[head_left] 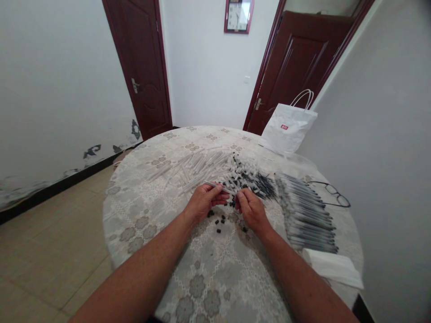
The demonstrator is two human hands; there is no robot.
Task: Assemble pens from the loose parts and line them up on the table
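Over the table, my left hand pinches a clear pen barrel between thumb and fingers. My right hand is closed at the barrel's right end; whatever its fingertips hold is too small to make out. Behind my hands lies a loose spread of clear pen barrels. To its right is a heap of small whitish pen parts mixed with black ones, and beside that thin black refills. Several small black plugs are scattered below my hands.
Rows of put-together pens lie at the right, with eyeglasses beside them and a folded white bag or sheet in front. A white paper bag stands at the back right of the round, cloth-covered table.
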